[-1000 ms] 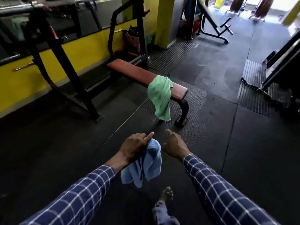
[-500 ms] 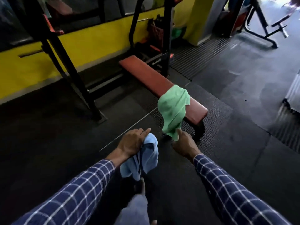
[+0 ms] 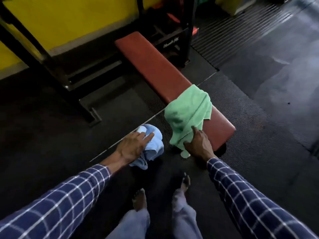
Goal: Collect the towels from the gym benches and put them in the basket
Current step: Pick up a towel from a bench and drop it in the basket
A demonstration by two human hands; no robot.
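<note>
Black rubber floor [image 3: 259,135] lies under my hands, a yellow wall [image 3: 69,19] beyond. Ahead of my right hand [image 3: 198,145], the padded red table [image 3: 155,66] carries a soft green towel [image 3: 188,112], which that hand pinches. My left hand [image 3: 133,147] clutches a crumpled blue towel [image 3: 153,147].

Black rubber floor mat [image 3: 241,169], yellow wall [image 3: 72,19] at back, black steel rack frame [image 3: 57,69] w/ angled upright, ribbed matting [image 3: 229,31] top right.
</note>
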